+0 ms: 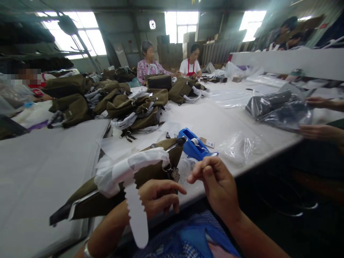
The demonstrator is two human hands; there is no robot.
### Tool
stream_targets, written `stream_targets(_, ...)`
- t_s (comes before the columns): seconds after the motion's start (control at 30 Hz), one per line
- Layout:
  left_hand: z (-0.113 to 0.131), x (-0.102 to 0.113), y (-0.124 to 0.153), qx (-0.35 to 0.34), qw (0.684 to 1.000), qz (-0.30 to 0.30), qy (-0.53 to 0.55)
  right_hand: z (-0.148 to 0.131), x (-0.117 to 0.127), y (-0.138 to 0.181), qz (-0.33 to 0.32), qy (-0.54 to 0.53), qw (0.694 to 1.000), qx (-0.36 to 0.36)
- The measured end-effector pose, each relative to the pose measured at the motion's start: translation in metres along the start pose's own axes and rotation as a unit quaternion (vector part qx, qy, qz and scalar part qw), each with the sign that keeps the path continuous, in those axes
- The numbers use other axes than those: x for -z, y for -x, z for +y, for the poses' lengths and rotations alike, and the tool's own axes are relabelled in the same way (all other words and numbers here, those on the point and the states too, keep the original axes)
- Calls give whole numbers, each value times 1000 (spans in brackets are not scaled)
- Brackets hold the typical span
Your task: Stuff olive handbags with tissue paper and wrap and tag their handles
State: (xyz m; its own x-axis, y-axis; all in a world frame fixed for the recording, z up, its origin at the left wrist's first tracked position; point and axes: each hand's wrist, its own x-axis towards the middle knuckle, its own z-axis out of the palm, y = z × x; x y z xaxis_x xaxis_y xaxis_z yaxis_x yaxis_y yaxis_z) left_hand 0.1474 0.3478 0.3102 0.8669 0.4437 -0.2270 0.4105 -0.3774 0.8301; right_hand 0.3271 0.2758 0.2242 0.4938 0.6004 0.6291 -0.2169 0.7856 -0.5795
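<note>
Bag (152,175), handles (146,157) wrapped in white — presumably against scuffs — lies by the tabletop's (204,114) near edge, handy for the loosely spread left hand (157,197). The right hand (219,181) presses its fingertips together near the tape dispenser (189,138); whether they pinch anything, I cannot tell.

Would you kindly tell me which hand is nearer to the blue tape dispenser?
Right. The right hand is just on the near side of the tape dispenser; the left hand is farther off, lower left of it, by the bag.
</note>
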Motion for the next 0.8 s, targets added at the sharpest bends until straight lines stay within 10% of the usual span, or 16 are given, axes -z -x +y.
stream_targets(0.13, -1, 4, 10, 39, 995, 89, -30, 2, 28, -9, 63, 205, 977, 17)
stream_targets(0.3, 6, -2, 8, 39, 970, 156, -184, -2, 27, 1, -13, 424, 871, 248)
stream_targets(0.53, 10, -7, 1, 26, 958, 161, -236, 24, 11, 8, -236, 306, 905, 176)
stream_targets(0.67, 5, -8, 2, -6, 950, 229, -213, 33, 25, -2, -167, 311, 924, 148)
stream_targets(0.8, -5, -13, -1, -69, 862, 428, -262, 37, 37, -18, -82, 362, 916, 152)
